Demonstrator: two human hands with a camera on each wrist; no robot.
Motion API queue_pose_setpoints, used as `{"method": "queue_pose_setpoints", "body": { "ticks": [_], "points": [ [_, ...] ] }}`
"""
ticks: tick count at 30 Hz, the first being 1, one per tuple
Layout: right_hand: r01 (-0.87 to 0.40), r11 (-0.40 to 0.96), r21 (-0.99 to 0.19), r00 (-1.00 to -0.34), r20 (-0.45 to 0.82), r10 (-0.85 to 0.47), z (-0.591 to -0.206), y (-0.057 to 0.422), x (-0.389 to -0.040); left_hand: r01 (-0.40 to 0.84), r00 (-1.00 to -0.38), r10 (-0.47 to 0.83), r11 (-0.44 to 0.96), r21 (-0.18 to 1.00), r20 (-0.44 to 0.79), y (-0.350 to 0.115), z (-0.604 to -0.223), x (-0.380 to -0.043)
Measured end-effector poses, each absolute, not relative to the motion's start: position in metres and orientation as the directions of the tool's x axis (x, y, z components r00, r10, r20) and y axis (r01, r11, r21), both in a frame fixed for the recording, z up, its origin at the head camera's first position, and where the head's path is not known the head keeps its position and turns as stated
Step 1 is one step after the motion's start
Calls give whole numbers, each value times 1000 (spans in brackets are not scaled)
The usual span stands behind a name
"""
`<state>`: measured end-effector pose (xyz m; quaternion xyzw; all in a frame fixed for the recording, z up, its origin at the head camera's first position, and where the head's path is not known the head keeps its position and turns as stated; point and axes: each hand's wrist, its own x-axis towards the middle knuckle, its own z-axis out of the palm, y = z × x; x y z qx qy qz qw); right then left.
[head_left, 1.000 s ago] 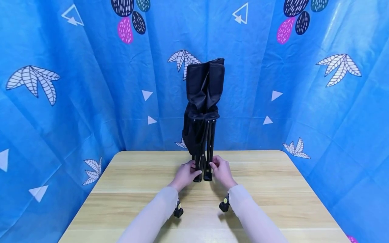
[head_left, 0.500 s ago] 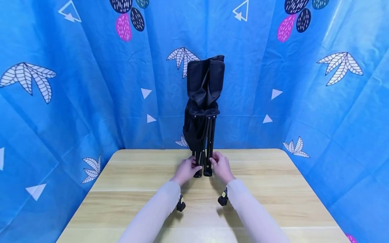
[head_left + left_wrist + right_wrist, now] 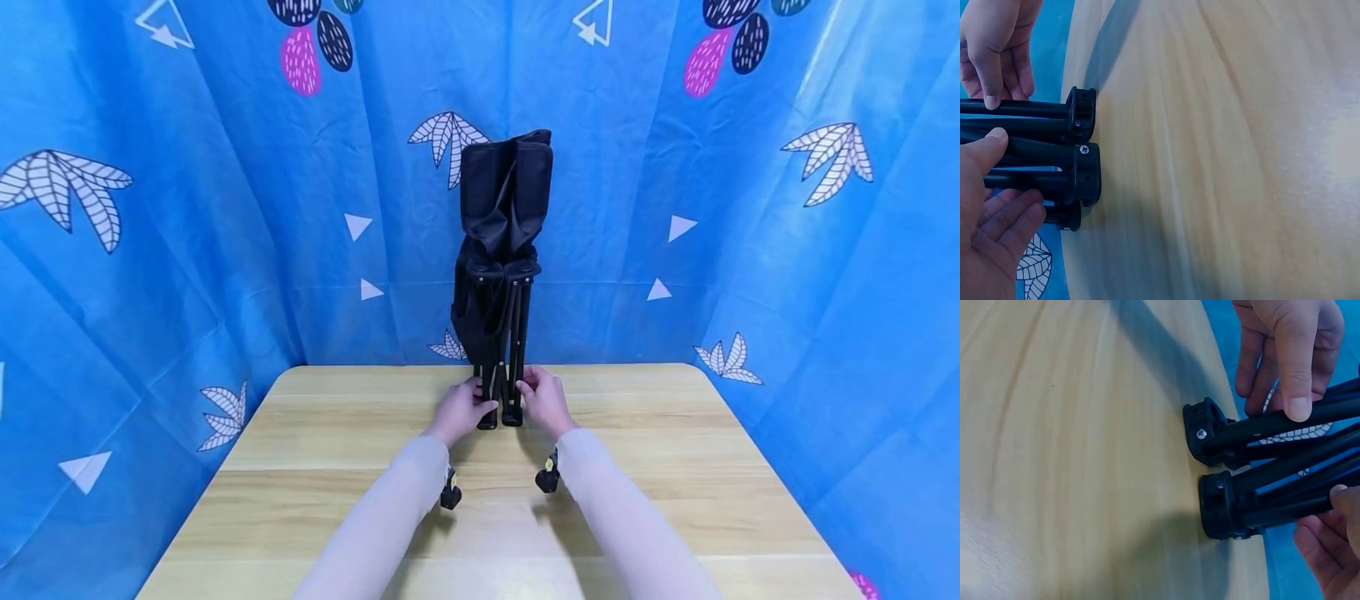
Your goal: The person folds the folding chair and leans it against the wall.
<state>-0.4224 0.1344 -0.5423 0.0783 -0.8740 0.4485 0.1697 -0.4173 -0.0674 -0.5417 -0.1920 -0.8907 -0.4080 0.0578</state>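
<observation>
A folded black camping chair (image 3: 504,200) stands upright near the far side of the table, its fabric bunched above thin metal legs. My left hand (image 3: 459,411) holds the left legs low down, thumb in front and fingers behind, as the left wrist view also shows with the left hand (image 3: 991,219) beside the black plastic feet (image 3: 1088,175). On the other side, my right hand (image 3: 548,402) grips the right legs between thumb and fingers. In the right wrist view, the left thumb lies along one leg tube above the feet (image 3: 1215,509).
The light wood-grain table (image 3: 337,500) has rounded far corners. Blue patterned curtains (image 3: 600,208) hang close behind it and along both sides. A small black wrist camera (image 3: 450,490) sits on the left wrist and another camera (image 3: 548,475) on the right.
The whole head view has shifted slightly upward, chair and curtain alike. Both hands keep their hold on the legs, and the chair stays folded and upright.
</observation>
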Motion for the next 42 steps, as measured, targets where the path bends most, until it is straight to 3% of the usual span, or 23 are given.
{"method": "queue_pose_setpoints", "body": {
  "ticks": [23,42],
  "points": [
    [-281,637,-718,-931,364,-1,-539,138,-442,401,-916,280,633,663,287,-59,-544,-436],
    [-171,687,-707,-961,272,41,-525,135,-446,242,-970,159,577,780,183,-53,-537,-437]
  ]
}}
